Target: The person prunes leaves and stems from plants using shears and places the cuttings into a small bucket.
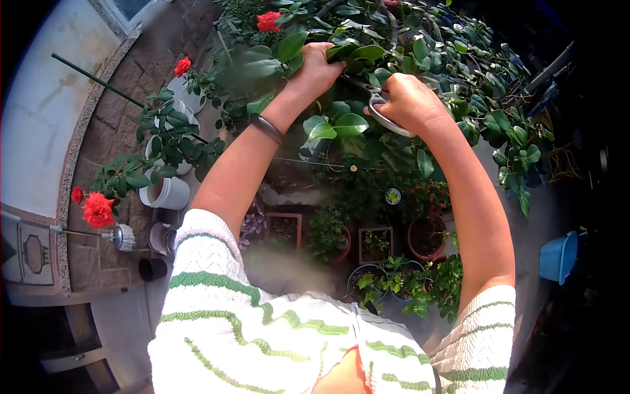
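Observation:
My left hand [317, 72], with a dark band [267, 129] on its wrist, is closed among broad glossy leaves at the top middle. Its fingers grip a leafy stem [357, 52], partly hidden by the hand and foliage. To its right, my right hand [412, 104] is wrapped around a pair of scissors [388, 120] with grey looped handles. The blades point left toward my left hand, and leaves partly cover them. Just below both hands hang several sunlit green leaves [350, 125] of the same plant.
Red roses [98, 210] grow on the left beside a green stake [97, 81]. White buckets [172, 193] line the brick wall there. Below the branches stand several potted plants [426, 236]. A blue basin [558, 257] is at the right.

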The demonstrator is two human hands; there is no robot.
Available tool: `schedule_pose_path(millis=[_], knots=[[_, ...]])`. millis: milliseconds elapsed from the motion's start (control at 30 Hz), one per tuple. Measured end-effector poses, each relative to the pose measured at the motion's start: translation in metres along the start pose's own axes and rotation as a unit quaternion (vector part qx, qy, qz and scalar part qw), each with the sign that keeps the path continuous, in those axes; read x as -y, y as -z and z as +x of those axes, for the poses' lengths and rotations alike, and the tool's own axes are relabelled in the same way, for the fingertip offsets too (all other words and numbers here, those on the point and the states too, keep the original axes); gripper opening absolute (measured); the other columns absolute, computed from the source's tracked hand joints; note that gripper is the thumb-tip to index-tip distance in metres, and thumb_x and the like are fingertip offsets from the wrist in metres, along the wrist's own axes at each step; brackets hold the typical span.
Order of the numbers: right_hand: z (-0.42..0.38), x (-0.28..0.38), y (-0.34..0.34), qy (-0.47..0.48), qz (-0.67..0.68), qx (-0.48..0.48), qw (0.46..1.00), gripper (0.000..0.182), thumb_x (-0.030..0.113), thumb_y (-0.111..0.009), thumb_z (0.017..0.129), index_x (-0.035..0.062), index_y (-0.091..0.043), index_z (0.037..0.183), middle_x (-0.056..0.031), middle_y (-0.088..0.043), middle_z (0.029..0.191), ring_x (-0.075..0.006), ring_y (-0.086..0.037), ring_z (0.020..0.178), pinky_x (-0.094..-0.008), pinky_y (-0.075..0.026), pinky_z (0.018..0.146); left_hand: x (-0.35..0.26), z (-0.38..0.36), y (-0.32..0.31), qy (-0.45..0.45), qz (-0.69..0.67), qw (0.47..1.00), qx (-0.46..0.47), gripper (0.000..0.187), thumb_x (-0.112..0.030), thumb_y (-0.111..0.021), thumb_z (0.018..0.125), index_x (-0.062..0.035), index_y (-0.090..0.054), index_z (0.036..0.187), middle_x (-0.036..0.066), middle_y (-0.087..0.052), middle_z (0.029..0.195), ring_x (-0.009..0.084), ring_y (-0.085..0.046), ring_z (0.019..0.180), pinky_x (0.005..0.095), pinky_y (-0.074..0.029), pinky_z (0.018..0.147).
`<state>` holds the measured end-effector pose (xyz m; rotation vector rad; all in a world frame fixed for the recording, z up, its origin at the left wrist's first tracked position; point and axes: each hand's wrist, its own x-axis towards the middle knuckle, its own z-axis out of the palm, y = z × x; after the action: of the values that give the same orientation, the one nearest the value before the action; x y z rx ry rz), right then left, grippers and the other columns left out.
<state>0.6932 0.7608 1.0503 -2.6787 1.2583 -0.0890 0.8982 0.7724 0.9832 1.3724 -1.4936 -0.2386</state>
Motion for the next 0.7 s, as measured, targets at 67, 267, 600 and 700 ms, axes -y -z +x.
schedule_pose_path(millis=[67, 267, 600, 700], knots=[[0.003, 0.010, 0.002, -0.003, -0.008, -0.005, 1.000, 0.046, 0.041, -0.075, 0.073, -0.0005, -0.068, 0.092, -0.0178, -0.068, 0.093, -0.0324, -0.066, 0.089, -0.0401, -0.052, 0.078, 0.006, 0.003, -0.005, -0.013, -0.009, 1.000, 0.013, 0.020, -0.011, -0.070, 0.078, -0.0002, -0.069, 0.095, 0.006, -0.072, 0.081, 0.0092, -0.062, 0.070, 0.0281, -0.050, 0.066], [0.008, 0.022, -0.015, -0.001, -0.002, -0.007, 1.000, 0.033, 0.029, -0.062, 0.079, 0.0000, -0.070, 0.093, -0.0189, -0.069, 0.096, -0.0318, -0.067, 0.092, -0.0389, -0.055, 0.080, -0.011, -0.007, -0.007, -0.032, 0.151, 0.988, -0.012, 0.021, -0.015, -0.068, 0.078, 0.0011, -0.068, 0.093, 0.015, -0.068, 0.078, 0.0230, -0.065, 0.067, 0.0327, -0.050, 0.064], [-0.026, -0.010, -0.036, 0.029, 0.084, -0.058, 0.994, 0.040, 0.036, -0.073, 0.077, -0.0025, -0.066, 0.087, -0.0220, -0.066, 0.085, -0.0356, -0.066, 0.083, -0.0418, -0.053, 0.074, -0.016, -0.010, -0.003, 0.000, 0.049, 0.999, -0.012, 0.016, -0.009, -0.068, 0.081, 0.0020, -0.067, 0.093, 0.004, -0.068, 0.076, 0.0070, -0.057, 0.068, 0.0257, -0.047, 0.064], [-0.052, -0.027, -0.034, 0.024, 0.197, -0.097, 0.975, 0.044, 0.037, -0.075, 0.076, -0.0016, -0.064, 0.093, -0.0209, -0.066, 0.081, -0.0356, -0.065, 0.078, -0.0409, -0.052, 0.070, -0.029, -0.015, 0.004, -0.040, 0.011, 0.998, -0.051, 0.015, -0.011, -0.067, 0.079, -0.0005, -0.067, 0.090, 0.012, -0.068, 0.075, 0.0175, -0.063, 0.066, 0.0308, -0.048, 0.063]])
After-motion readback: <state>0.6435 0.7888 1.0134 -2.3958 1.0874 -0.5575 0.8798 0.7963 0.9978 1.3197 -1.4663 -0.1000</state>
